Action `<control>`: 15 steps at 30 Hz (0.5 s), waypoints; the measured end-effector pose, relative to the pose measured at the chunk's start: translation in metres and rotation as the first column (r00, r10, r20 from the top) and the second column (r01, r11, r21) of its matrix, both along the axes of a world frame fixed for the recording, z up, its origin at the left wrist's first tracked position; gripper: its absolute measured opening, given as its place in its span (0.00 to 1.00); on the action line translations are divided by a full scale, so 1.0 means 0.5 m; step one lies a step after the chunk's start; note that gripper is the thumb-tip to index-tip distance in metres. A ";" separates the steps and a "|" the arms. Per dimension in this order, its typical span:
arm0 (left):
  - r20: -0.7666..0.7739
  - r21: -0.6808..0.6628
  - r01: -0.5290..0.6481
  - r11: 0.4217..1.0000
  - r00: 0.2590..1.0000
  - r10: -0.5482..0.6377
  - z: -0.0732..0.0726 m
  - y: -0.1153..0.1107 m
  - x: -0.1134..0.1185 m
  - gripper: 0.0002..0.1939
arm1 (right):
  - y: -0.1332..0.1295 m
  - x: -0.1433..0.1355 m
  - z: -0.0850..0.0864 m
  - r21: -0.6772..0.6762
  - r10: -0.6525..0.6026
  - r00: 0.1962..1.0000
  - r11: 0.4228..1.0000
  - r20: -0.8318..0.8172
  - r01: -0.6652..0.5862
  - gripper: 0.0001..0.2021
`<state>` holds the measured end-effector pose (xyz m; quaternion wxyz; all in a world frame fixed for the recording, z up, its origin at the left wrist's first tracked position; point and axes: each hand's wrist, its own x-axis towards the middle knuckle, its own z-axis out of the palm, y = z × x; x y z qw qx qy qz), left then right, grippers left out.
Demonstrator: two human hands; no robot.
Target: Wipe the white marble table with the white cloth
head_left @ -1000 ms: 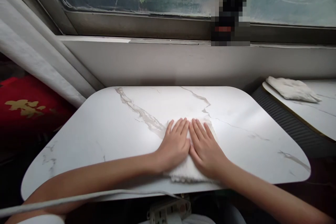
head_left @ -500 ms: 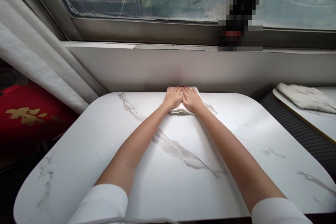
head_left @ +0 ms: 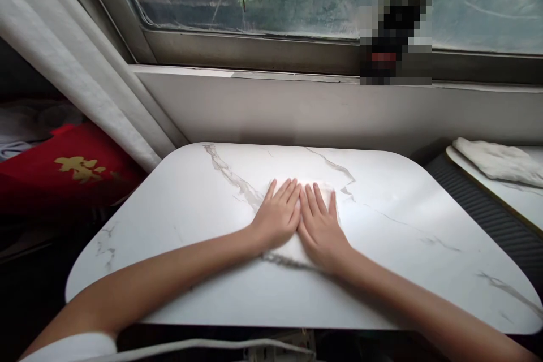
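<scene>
A white folded cloth (head_left: 292, 248) lies on the middle of a white marble-patterned tabletop (head_left: 220, 300). Flat on its left half rests my left hand (head_left: 278, 212), fingers stretched out and pointing away from me. My right hand (head_left: 320, 225) presses on the right half, also open, its fingers spread a little. The two hands touch along their inner edges. Most of the cloth is hidden beneath them, with its upper right corner and lower edge showing.
A low wall and window (head_left: 271, 0) border the table's far edge. A pale curtain (head_left: 97, 68) hangs at left, beside red fabric (head_left: 85, 164) with a gold character. At right, another white cloth (head_left: 500, 159) lies on a second surface (head_left: 521, 203).
Both hands have come back towards me with the cloth, from the table's far edge to its middle. My elbows are bent further outward, and the view has shifted slightly.
</scene>
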<state>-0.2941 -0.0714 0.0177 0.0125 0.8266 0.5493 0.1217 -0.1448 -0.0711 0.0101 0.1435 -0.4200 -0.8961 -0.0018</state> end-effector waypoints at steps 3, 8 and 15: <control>0.006 -0.017 0.077 0.997 0.997 -0.077 0.009 -0.116 -0.018 0.27 | -0.117 0.011 0.014 -0.063 0.102 0.993 0.992 -0.056 -0.105 0.35; 0.013 -0.032 0.082 0.996 0.997 -0.081 0.018 -0.206 -0.054 0.29 | -0.184 0.006 0.029 -0.160 0.223 0.968 0.957 -0.116 -0.240 0.41; -0.029 -0.024 -0.118 0.993 0.993 0.117 0.004 -0.086 -0.120 0.27 | -0.034 -0.099 0.016 -0.132 0.248 0.967 0.958 -0.053 -0.253 0.32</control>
